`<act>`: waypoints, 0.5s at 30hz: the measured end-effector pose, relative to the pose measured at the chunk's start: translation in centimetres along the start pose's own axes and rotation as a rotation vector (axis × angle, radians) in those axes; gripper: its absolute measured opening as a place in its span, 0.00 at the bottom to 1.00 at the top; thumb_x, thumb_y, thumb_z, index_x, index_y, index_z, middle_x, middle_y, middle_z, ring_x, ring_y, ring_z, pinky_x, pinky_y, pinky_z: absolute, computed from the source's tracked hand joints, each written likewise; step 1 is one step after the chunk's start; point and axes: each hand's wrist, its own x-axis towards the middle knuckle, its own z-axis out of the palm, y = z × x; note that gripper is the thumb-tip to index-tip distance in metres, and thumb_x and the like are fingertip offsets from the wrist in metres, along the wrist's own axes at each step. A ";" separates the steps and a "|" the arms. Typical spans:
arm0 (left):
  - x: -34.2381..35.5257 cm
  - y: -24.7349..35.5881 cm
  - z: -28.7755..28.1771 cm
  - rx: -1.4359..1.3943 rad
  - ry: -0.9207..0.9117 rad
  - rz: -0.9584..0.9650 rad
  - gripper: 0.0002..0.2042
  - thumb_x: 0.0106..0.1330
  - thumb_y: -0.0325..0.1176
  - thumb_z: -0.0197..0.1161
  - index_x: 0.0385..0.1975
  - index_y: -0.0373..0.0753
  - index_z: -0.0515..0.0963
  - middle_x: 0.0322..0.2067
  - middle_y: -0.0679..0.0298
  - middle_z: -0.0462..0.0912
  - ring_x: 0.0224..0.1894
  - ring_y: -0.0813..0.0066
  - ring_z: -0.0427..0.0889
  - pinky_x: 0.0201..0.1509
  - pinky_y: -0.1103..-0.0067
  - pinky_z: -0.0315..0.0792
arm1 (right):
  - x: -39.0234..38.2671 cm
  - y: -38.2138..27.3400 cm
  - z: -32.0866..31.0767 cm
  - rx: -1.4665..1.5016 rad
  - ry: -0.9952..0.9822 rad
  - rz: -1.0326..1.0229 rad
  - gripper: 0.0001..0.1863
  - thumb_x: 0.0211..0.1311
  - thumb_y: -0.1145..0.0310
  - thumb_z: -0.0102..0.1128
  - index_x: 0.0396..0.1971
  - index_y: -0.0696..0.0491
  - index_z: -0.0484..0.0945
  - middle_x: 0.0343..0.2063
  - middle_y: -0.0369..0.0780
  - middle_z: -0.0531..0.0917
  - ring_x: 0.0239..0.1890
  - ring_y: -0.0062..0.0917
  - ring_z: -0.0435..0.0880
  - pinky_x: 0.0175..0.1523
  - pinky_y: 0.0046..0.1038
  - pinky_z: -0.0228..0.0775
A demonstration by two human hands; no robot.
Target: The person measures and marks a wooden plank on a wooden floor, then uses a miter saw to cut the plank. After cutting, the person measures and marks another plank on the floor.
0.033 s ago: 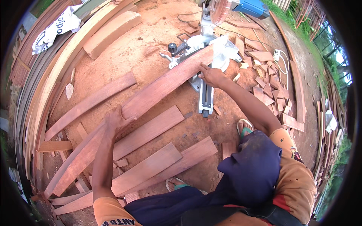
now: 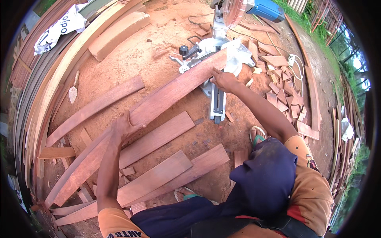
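A long reddish-brown wooden plank [image 2: 170, 94] slants from the lower left up to a mitre saw [image 2: 207, 47]. Its far end rests on the saw's silver table. My left hand [image 2: 123, 127] is closed over the plank about midway, the thumb at its near edge. By the saw, my right hand [image 2: 224, 80] grips the near edge with bent fingers, just short of the plank's end. The saw's blade and reddish guard [image 2: 233, 15] are raised above the table, with a blue motor [image 2: 266, 8] beside them. A black-knobbed clamp [image 2: 183, 50] stands left of the plank's end.
More planks [image 2: 156, 141] lie on the dirt around my feet. A heap of wood offcuts [image 2: 287, 93] spreads right of the saw, near a white power strip [image 2: 291, 59] and cords. Stacked boards [image 2: 59, 83] line the left side. A trowel [image 2: 73, 93] lies beside them.
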 end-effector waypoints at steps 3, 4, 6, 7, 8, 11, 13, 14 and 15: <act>-0.8 -1.1 1.1 0.009 0.017 0.097 0.50 0.41 0.68 0.78 0.57 0.33 0.73 0.51 0.41 0.82 0.56 0.44 0.82 0.59 0.57 0.75 | 0.2 -0.7 -1.6 -0.049 -0.082 -0.041 0.25 0.80 0.52 0.44 0.63 0.55 0.69 0.63 0.48 0.77 0.54 0.44 0.86 0.54 0.47 0.81; -1.2 -1.1 1.3 0.002 0.038 0.133 0.52 0.39 0.67 0.80 0.59 0.34 0.71 0.54 0.39 0.81 0.59 0.43 0.80 0.61 0.56 0.74 | 0.2 -0.8 -2.0 -0.050 -0.090 -0.073 0.24 0.80 0.53 0.45 0.63 0.55 0.70 0.62 0.48 0.78 0.54 0.44 0.85 0.55 0.47 0.80; -1.6 0.1 0.9 0.183 0.065 0.126 0.57 0.40 0.64 0.80 0.71 0.40 0.63 0.67 0.42 0.68 0.70 0.45 0.67 0.69 0.47 0.63 | 0.3 0.1 -3.5 -0.065 -0.101 -0.122 0.23 0.79 0.55 0.47 0.62 0.55 0.71 0.59 0.48 0.79 0.56 0.44 0.85 0.57 0.47 0.79; -1.6 0.8 0.6 0.272 0.080 0.125 0.61 0.41 0.63 0.80 0.77 0.43 0.59 0.73 0.43 0.62 0.76 0.46 0.61 0.74 0.42 0.57 | 1.3 1.7 -3.6 -0.098 -0.221 -0.118 0.21 0.78 0.59 0.49 0.62 0.54 0.72 0.61 0.47 0.79 0.57 0.44 0.84 0.59 0.46 0.77; -0.7 0.6 1.6 0.189 0.068 0.164 0.61 0.42 0.60 0.81 0.78 0.46 0.56 0.75 0.45 0.58 0.77 0.46 0.57 0.74 0.40 0.55 | 2.1 3.6 -3.8 -0.108 -0.145 -0.172 0.21 0.77 0.60 0.49 0.62 0.54 0.73 0.62 0.47 0.79 0.57 0.44 0.84 0.60 0.46 0.77; 0.3 -1.6 3.8 0.038 -0.003 0.195 0.62 0.43 0.51 0.81 0.81 0.51 0.49 0.80 0.51 0.49 0.80 0.46 0.50 0.76 0.36 0.48 | 5.2 3.5 -4.6 -0.096 0.018 -0.259 0.18 0.75 0.64 0.50 0.60 0.52 0.76 0.59 0.46 0.80 0.53 0.44 0.85 0.57 0.45 0.78; 0.2 -1.1 2.8 0.023 -0.058 0.192 0.62 0.44 0.46 0.81 0.81 0.50 0.47 0.81 0.54 0.47 0.81 0.46 0.47 0.78 0.38 0.46 | 6.5 0.5 -6.1 -0.060 0.118 -0.295 0.18 0.75 0.63 0.52 0.60 0.51 0.76 0.56 0.45 0.80 0.50 0.43 0.86 0.52 0.44 0.79; 0.2 -1.1 2.5 0.024 -0.071 0.175 0.63 0.44 0.45 0.81 0.81 0.51 0.46 0.81 0.55 0.46 0.81 0.46 0.47 0.78 0.38 0.46 | 7.2 -1.0 -7.3 -0.045 0.173 -0.316 0.18 0.75 0.63 0.53 0.60 0.51 0.77 0.54 0.45 0.81 0.48 0.43 0.87 0.50 0.44 0.80; 0.2 -1.0 2.5 0.021 -0.083 0.159 0.63 0.44 0.44 0.81 0.81 0.51 0.45 0.81 0.56 0.45 0.81 0.46 0.46 0.79 0.39 0.45 | 7.6 -2.4 -8.8 -0.025 0.249 -0.353 0.17 0.74 0.61 0.55 0.57 0.51 0.77 0.51 0.44 0.82 0.46 0.42 0.87 0.48 0.43 0.80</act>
